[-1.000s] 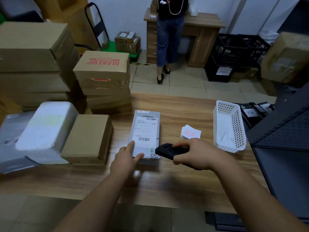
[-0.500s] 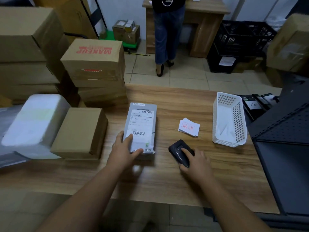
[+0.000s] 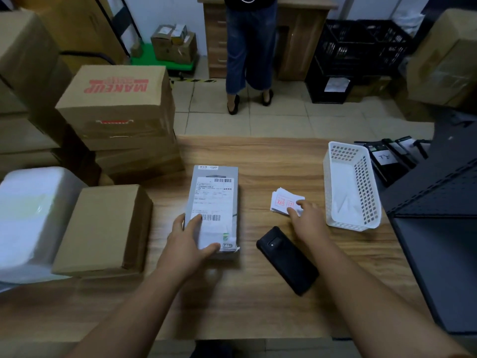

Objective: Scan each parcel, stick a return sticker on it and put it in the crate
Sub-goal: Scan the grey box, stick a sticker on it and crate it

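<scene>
A flat grey parcel (image 3: 215,192) with a white shipping label lies in the middle of the wooden table (image 3: 258,156). My left hand (image 3: 187,241) rests on its near left corner, fingers spread over the label. The black handheld scanner (image 3: 287,259) lies on the table, free of either hand. My right hand (image 3: 308,220) reaches past it, and its fingertips touch the near edge of a small stack of white return stickers (image 3: 282,201) with red print. Black crates (image 3: 358,52) stand on the floor at the back right.
A white perforated basket (image 3: 361,187) sits right of the stickers. A brown box (image 3: 103,228) and a white parcel (image 3: 28,215) lie at the left, with stacked cartons (image 3: 116,109) behind. A person (image 3: 249,50) stands beyond the table. A dark metal shelf (image 3: 438,215) borders the right.
My right hand set the scanner down on the table, let go of it and moved forward to the sticker stack. My left hand stayed on the parcel.
</scene>
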A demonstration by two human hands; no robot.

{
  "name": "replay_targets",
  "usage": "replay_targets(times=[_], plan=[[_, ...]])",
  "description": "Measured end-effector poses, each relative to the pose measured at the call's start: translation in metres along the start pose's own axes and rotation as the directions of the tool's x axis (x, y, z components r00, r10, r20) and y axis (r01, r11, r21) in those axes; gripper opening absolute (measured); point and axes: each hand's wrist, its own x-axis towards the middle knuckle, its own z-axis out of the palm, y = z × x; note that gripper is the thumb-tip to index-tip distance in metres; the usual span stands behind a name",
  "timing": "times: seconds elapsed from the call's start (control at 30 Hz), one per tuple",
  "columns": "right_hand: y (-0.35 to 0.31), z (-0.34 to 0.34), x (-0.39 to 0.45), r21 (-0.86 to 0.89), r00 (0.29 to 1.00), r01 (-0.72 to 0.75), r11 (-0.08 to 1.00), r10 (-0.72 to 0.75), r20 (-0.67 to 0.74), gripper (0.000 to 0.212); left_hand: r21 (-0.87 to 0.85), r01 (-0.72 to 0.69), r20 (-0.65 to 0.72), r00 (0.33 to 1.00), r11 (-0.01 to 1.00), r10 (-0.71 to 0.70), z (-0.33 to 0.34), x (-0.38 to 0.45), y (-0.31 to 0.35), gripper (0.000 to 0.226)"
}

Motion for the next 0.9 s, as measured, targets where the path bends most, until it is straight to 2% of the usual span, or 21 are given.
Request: replay_targets(times=[0.1, 0.17, 0.23, 0.3, 0.4, 0.5, 0.6, 0.63, 0.8, 0.9], plan=[[-0.003, 0.001, 0.016, -0.048, 0.999, -0.025, 0.999, 0.027, 0.041, 0.050, -0.005, -0.031, 0.007, 0.999, 0.999, 0.031, -0.002, 0.015, 0.006, 0.085], [-0.005, 0.000, 0.025, -0.138, 0.996, -0.023, 0.990, 0.034, 0.081, 0.056, 0.075, -0.054, 0.023, 0.998, 0.996, 0.053, -0.005, 0.023, 0.013, 0.084], [-0.008, 0.001, 0.034, -0.204, 0.992, -0.028, 0.978, 0.052, 0.111, 0.061, 0.168, -0.139, 0.029, 0.990, 0.976, 0.136, -0.007, 0.029, 0.017, 0.082], [-0.010, 0.000, 0.043, -0.200, 0.989, -0.059, 0.978, 0.084, 0.120, 0.061, 0.233, -0.257, 0.042, 0.966, 0.938, 0.255, -0.007, 0.036, 0.018, 0.083], [-0.013, 0.000, 0.056, -0.161, 0.983, -0.099, 0.982, 0.122, 0.137, 0.062, 0.299, -0.333, 0.081, 0.943, 0.894, 0.324, -0.002, 0.049, 0.019, 0.088], [-0.014, -0.005, 0.067, -0.107, 0.976, -0.152, 0.983, 0.166, 0.142, 0.054, 0.360, -0.335, 0.143, 0.942, 0.871, 0.303, 0.007, 0.056, 0.021, 0.095], [-0.010, -0.010, 0.072, -0.083, 0.979, -0.157, 0.984, 0.166, 0.118, 0.020, 0.358, -0.312, 0.122, 0.950, 0.880, 0.287, 0.011, 0.056, 0.021, 0.095], [-0.009, -0.012, 0.073, -0.078, 0.977, -0.169, 0.982, 0.178, 0.121, 0.015, 0.349, -0.305, 0.111, 0.952, 0.886, 0.284, 0.011, 0.055, 0.021, 0.094], [-0.012, -0.023, 0.077, -0.067, 0.959, -0.213, 0.975, 0.222, 0.177, 0.007, 0.365, -0.226, 0.127, 0.973, 0.903, 0.192, 0.008, 0.044, 0.021, 0.099], [-0.017, -0.036, 0.077, 0.012, 0.955, -0.206, 0.979, 0.198, 0.221, 0.008, 0.369, -0.179, 0.144, 0.980, 0.912, 0.134, 0.004, 0.036, 0.025, 0.105]])
